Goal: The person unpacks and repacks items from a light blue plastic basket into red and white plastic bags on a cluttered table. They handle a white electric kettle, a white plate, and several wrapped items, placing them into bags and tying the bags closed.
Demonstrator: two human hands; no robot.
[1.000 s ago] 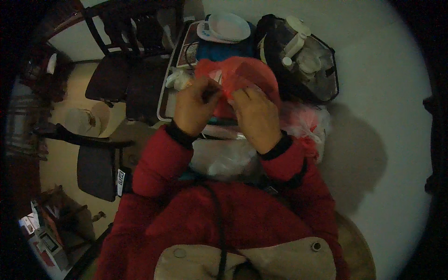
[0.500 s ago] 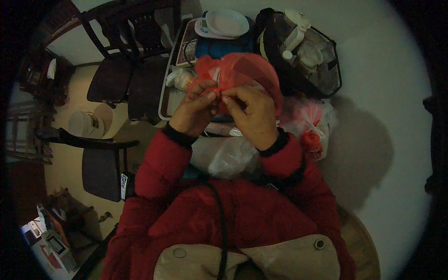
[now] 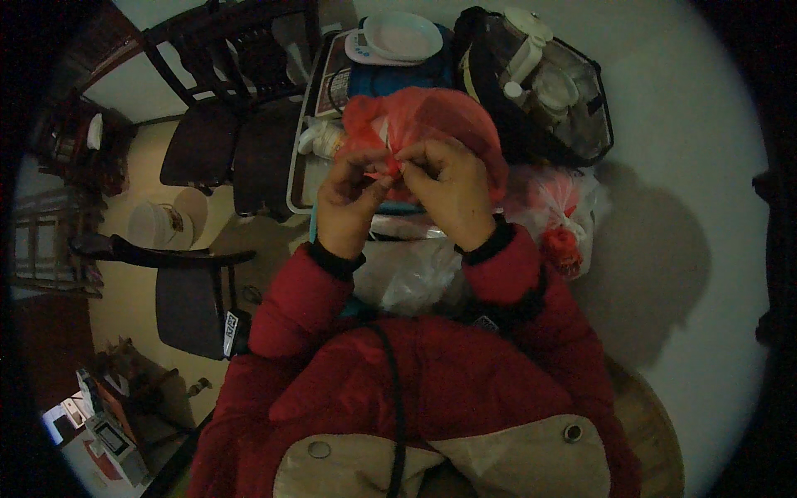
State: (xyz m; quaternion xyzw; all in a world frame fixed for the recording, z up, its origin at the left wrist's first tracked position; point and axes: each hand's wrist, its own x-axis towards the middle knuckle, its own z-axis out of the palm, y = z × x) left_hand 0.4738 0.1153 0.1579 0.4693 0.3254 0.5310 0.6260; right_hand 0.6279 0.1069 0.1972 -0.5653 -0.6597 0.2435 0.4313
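Both my hands hold a thin red plastic bag (image 3: 432, 116) in front of my chest. My left hand (image 3: 353, 195) pinches the bag's gathered edge between thumb and fingers. My right hand (image 3: 452, 187) pinches the same edge right beside it, fingertips almost touching the left hand's. The bag bulges upward behind my fingers; what it holds is hidden. A clear plastic bag (image 3: 407, 274) lies just below my wrists.
A cluttered surface lies ahead: a white scale with a dish (image 3: 403, 37), a dark bag holding white bottles (image 3: 540, 83), a pale bag tied with red (image 3: 560, 207). Dark wooden chairs (image 3: 216, 141) stand at the left, a white wall at the right.
My hands have come closer together on the bag's edge and shifted slightly; the view has tilted a little, moving the scene.
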